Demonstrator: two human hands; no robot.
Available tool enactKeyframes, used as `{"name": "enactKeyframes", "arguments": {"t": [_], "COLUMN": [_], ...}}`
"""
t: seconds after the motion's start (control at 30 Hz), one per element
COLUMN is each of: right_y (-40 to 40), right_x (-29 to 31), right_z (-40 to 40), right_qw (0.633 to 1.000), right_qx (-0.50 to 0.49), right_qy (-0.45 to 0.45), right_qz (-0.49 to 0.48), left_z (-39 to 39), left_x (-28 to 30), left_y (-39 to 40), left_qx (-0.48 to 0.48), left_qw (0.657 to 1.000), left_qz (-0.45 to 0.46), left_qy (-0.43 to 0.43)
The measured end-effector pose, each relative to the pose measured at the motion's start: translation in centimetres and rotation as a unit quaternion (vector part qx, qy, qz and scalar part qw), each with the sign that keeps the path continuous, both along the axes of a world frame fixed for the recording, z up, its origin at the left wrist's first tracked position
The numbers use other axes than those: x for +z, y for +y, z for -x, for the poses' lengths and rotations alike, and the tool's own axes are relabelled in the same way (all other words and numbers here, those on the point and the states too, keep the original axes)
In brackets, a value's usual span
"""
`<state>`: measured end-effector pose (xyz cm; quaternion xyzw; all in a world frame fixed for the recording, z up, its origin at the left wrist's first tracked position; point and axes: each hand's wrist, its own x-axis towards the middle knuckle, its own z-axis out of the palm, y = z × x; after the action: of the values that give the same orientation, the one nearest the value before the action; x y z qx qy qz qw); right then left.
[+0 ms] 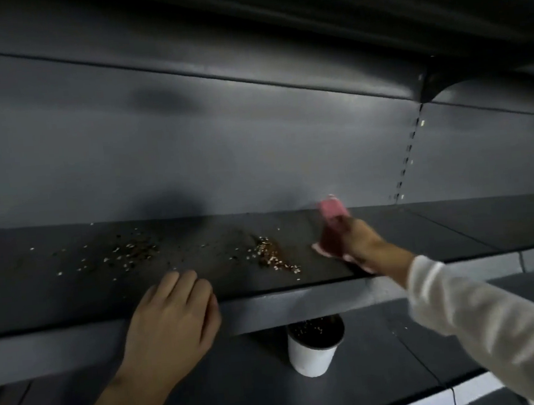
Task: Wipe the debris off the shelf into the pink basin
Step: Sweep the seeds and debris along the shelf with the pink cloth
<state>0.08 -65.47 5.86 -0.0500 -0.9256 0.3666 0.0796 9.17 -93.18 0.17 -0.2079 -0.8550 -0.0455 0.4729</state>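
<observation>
Head view, right hand (356, 239) gripping pink cloth (332, 211), prob.

No text, label, brand, number or sign can be read anywhere on the dark grey shelf (202, 292) unit.

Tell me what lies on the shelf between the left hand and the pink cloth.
In the head view, a debris pile lies between the left hand and the pink cloth that the right hand holds.

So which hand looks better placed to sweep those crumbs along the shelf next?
The right hand, probably. It already grips the pink cloth and sits on the shelf just beside the nearer debris pile. The left hand is empty, resting on the shelf's front edge.
</observation>
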Motion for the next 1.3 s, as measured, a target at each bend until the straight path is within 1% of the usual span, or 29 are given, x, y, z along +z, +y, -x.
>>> {"name": "enactKeyframes", "arguments": {"t": [0.07,0.1,0.17,0.3,0.33,0.4,0.47,0.53,0.6,0.67,0.7,0.83,0.87,0.93,0.97,1.03,1.07,1.13,1.27,1.3], "right_y": [2.9,3.7,4.5,3.1,2.0,-1.1,-4.4,-7.1,-9.0,-9.3,-9.0,-4.4,-2.3,1.5,2.8,3.5,2.6,-0.7,-9.6,-11.4], "right_x": [-0.6,-0.9,-1.3,-1.1,-1.1,-0.9,-0.9,-1.0,-1.2,-1.2,-1.1,0.2,0.4,0.1,-0.3,-1.0,-1.3,-1.4,-1.5,-1.6], "right_z": [0.0,0.3,1.4,4.4,5.1,5.4,5.0,4.1,3.7,3.6,3.8,5.3,6.1,7.7,8.3,9.5,10.1,11.0,11.2,10.7], "right_qw": [0.992,0.985,0.977,0.977,0.979,0.982,0.977,0.968,0.954,0.948,0.949,0.974,0.978,0.983,0.982,0.980,0.978,0.968,0.940,0.932], "right_qx": [-0.036,-0.039,-0.012,0.030,0.049,0.108,0.165,0.207,0.259,0.273,0.272,0.200,0.176,0.122,0.099,0.084,0.096,0.153,0.287,0.315], "right_qy": [0.023,0.034,0.051,0.026,0.038,0.073,0.095,0.107,0.089,0.073,0.076,0.105,0.102,0.080,0.061,0.025,0.003,-0.019,0.004,0.021], "right_qz": [-0.117,-0.165,-0.205,-0.210,-0.196,-0.136,-0.096,-0.090,-0.123,-0.148,-0.139,-0.034,-0.042,-0.112,-0.146,-0.177,-0.185,-0.195,-0.183,-0.177], "left_z": [0.0,0.0,0.0,0.0,0.0,0.2,0.3,0.3,0.2,0.1,0.0,-0.5,-0.6,-0.7,-0.7,-0.5,-0.5,-0.5,-0.4,-0.4], "left_x": [-0.1,-0.1,-0.2,-0.6,-0.8,-1.0,-1.1,-0.9,-0.7,-0.5,-0.4,-0.2,-0.2,-0.2,-0.3,-0.4,-0.4,-0.5,-0.7,-0.7], "left_y": [-0.7,-0.7,-0.4,0.1,0.0,0.1,0.1,0.2,0.3,0.2,0.1,-1.4,-1.7,-1.9,-1.9,-1.7,-1.6,-1.6,-1.7,-1.7], "left_qx": [0.012,0.016,0.025,0.042,0.049,0.058,0.060,0.061,0.057,0.048,0.048,0.066,0.066,0.066,0.068,0.074,0.078,0.081,0.085,0.087], "left_qw": [1.000,1.000,1.000,0.999,0.998,0.997,0.997,0.996,0.997,0.998,0.998,0.997,0.997,0.997,0.996,0.995,0.995,0.994,0.994,0.994], "left_qz": [-0.004,-0.006,-0.003,-0.005,-0.007,-0.008,-0.016,-0.022,-0.017,-0.011,-0.012,-0.038,-0.043,-0.048,-0.050,-0.061,-0.067,-0.070,-0.072,-0.072], "left_qy": [0.003,0.006,0.016,0.024,0.030,0.045,0.053,0.054,0.054,0.048,0.044,0.016,0.011,0.009,0.011,0.013,0.013,0.010,0.005,0.003]}}
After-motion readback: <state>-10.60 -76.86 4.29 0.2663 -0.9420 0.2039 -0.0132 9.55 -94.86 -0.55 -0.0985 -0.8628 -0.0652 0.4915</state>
